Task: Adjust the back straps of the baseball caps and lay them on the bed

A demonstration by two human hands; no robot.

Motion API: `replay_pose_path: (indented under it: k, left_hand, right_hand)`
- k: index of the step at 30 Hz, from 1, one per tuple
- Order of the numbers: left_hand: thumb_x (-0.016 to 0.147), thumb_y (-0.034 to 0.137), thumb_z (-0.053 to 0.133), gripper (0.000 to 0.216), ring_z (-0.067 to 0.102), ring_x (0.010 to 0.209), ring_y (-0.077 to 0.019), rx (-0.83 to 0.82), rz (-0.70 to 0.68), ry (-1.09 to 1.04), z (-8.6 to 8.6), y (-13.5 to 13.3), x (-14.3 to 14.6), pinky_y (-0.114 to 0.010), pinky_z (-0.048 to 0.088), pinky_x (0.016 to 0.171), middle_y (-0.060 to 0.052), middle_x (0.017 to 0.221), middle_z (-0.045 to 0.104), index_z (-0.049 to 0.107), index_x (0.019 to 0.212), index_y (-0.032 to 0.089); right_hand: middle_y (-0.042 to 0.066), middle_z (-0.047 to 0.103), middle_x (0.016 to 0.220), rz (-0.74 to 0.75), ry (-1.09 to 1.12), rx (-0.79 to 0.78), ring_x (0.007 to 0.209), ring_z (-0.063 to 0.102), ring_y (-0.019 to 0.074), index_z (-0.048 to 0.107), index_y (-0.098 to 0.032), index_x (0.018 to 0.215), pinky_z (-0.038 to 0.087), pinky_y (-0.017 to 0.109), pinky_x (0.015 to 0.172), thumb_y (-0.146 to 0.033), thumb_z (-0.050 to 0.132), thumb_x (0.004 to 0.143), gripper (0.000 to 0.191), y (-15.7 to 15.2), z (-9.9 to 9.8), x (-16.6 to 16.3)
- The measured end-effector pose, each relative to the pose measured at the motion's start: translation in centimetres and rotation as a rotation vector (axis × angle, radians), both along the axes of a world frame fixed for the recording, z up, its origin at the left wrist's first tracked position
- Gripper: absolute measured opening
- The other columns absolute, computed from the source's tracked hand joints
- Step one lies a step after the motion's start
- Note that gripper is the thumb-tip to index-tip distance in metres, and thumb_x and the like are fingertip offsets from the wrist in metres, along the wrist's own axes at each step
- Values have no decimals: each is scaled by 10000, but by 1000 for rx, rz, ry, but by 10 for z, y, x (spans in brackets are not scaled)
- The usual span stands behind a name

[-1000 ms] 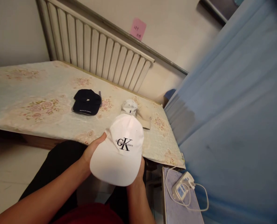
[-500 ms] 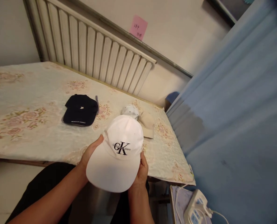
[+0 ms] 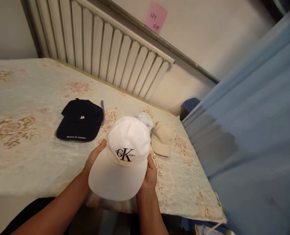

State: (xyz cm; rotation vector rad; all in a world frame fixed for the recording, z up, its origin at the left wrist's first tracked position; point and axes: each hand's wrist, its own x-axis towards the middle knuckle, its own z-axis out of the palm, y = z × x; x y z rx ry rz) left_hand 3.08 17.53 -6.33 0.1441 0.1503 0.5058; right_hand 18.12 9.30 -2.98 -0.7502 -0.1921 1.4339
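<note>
Left grip (image 3: pixel 93 160) and right grip (image 3: pixel 150 175) have a white curved-brim fabric cap (image 3: pixel 120 161) pinched between them, prob light, squishy crown, stiffer brim, so I'd hold low sides, no squeezing

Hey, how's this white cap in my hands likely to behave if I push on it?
The white cap is probably light, as it looks like a simple cloth shell. Its crown would likely give under a push, since the fabric looks soft. The brim may resist more, because it shows a broad, smoothly curved shape.
</note>
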Motion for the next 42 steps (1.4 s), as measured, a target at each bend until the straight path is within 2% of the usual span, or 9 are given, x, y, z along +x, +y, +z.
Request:
replay_pose_path:
  k: [4, 10, 16, 21, 29, 35, 38, 40, 42]
  left_hand:
    - [898, 613, 407, 757, 634, 1113, -374, 35, 36, -39, -8, 10, 1, -496, 443, 1008, -171, 1152, 709, 441, 1440, 86]
    - [909, 583, 413, 733, 630, 1123, -368, 54, 100, 41, -2, 10, 7, -486, 441, 1021, -176, 1166, 701, 450, 1432, 72]
    - [905, 579, 419, 728, 637, 1110, -370, 22, 101, 60, -1, 11, 9, -491, 451, 1010, -175, 1135, 715, 460, 1426, 71]
    - [887, 620, 412, 760, 637, 1102, -388, 7, 63, 40, -4, 10, 8, -503, 466, 987, -171, 1109, 726, 488, 1407, 71]
    - [887, 609, 415, 738, 658, 1064, -382, -16, 94, 136, -1, 7, 7, -504, 487, 961, -169, 1064, 740, 495, 1404, 89]
    - [906, 600, 391, 721, 666, 1052, -376, -1, 72, 89, -8, 13, 6, -493, 483, 968, -171, 1067, 739, 499, 1397, 83]
    - [926, 482, 445, 637, 683, 1019, -363, 29, 70, 89, -11, 14, 6, -480, 491, 965, -184, 1073, 734, 485, 1400, 58]
    - [909, 302, 515, 551, 702, 975, -340, 78, 104, 118, -11, 12, 6, -457, 503, 957, -180, 1062, 738, 478, 1405, 66]
    - [861, 133, 542, 558, 713, 951, -316, 156, 164, 139, -9, 8, 7, -434, 511, 949, -169, 1063, 740, 470, 1413, 96]
  right_hand:
    - [76, 751, 1069, 48, -13, 0, 1111, 658, 252, 666, -185, 1188, 436, 474, 1044, -498, 484, 886, 472, 18, -9, 8]
    - [82, 731, 1125, 81, -56, 30, 1133, 644, 257, 653, -172, 1207, 445, 473, 1037, -533, 438, 901, 520, 32, -6, 16]
    - [69, 759, 1037, 60, -19, -15, 1113, 653, 264, 695, -182, 1124, 443, 480, 1043, -520, 459, 893, 473, 32, -9, 19]
    - [82, 760, 1031, 87, -4, -20, 1099, 662, 266, 681, -168, 1157, 455, 481, 1027, -524, 457, 892, 497, 32, -13, 22]
    - [77, 756, 1050, 83, 10, -6, 1094, 666, 256, 679, -180, 1157, 440, 478, 1042, -494, 462, 897, 462, 34, -23, 26]
    - [71, 763, 1022, 7, 7, -10, 1115, 655, 249, 694, -178, 1119, 432, 473, 1052, -469, 482, 900, 422, 35, -29, 32]
    - [78, 755, 1053, -11, -7, 22, 1119, 653, 246, 685, -169, 1144, 438, 458, 1047, -461, 501, 895, 426, 34, -29, 38]
    - [86, 752, 1060, -20, -7, 33, 1120, 653, 244, 674, -158, 1168, 443, 450, 1041, -458, 489, 902, 442, 33, -27, 42]
    - [92, 748, 1072, -29, 2, 36, 1126, 651, 241, 664, -155, 1190, 446, 444, 1036, -471, 467, 911, 465, 31, -24, 45]
